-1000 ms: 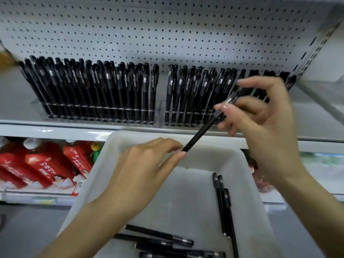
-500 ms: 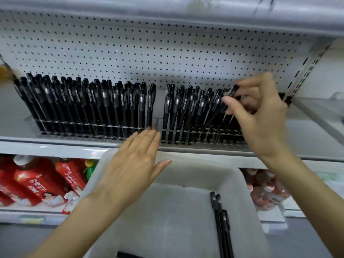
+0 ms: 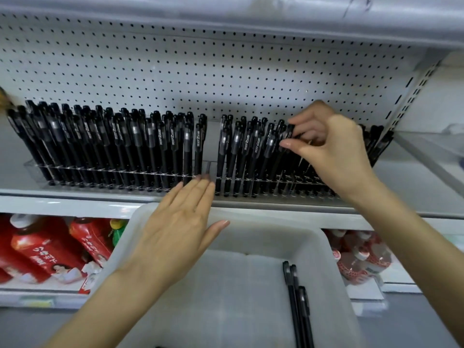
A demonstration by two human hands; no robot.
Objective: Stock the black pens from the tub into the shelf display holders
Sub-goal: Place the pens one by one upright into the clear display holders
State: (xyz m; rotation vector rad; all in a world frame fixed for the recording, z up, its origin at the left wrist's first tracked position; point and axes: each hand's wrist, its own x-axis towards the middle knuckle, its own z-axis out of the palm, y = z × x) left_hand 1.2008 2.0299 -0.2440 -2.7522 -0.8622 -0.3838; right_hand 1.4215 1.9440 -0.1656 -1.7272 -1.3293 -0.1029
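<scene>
Black pens fill the left holder, which stands beyond the left hand and stretches away to its left. That hand lies flat, fingers straight and together, holding nothing. Its fingertips are at the holder's clear front rail, near the gap between the two racks; whether they press on the rail I cannot tell. Under its palm and to its right sits the white tub, with a few loose pens lying along the side below the right forearm. Further right, the right holder is packed at the end nearer the left hand, and the slots in front of the right hand are partly hidden by it. The right hand pinches the cap end of one held pen between thumb and curled fingers, barrel pointing down into the rack. The step in hand appears to be seating this pen in a slot. Next, I judge, its tip must find a free opening and slide to the base before the pinch lets go; then a hand reaches into the tub for another.
</scene>
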